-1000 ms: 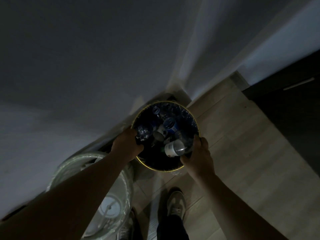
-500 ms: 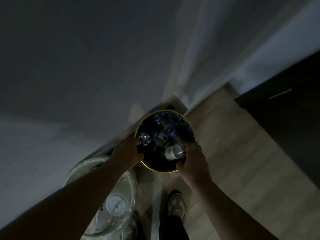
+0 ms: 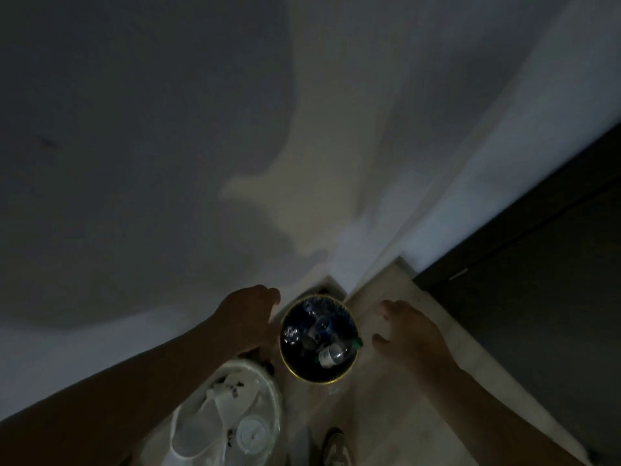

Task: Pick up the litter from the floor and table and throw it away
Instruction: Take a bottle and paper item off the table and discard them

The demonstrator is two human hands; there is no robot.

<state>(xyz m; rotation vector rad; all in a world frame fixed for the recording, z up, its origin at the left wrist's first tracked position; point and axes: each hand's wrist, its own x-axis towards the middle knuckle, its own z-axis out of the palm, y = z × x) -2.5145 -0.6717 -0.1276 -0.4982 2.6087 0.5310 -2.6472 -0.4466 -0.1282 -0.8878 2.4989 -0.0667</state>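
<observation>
Litter (image 3: 331, 354), mostly plastic bottles, lies inside the dark bin (image 3: 312, 381). Your left hand (image 3: 248, 317) and right hand (image 3: 410, 334) sit just beside the bin, one per side, fingers loosely spread, holding nothing. Judge this deposit done; remaining litter away from the bin cannot be confirmed.

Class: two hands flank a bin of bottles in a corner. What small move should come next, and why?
Probably draw both hands back and turn to look for more litter. The left hand and right hand are relaxed, hold nothing and sit either side of the bin, which stands on the floor with bottles inside, so nothing here seems left to drop.
</observation>
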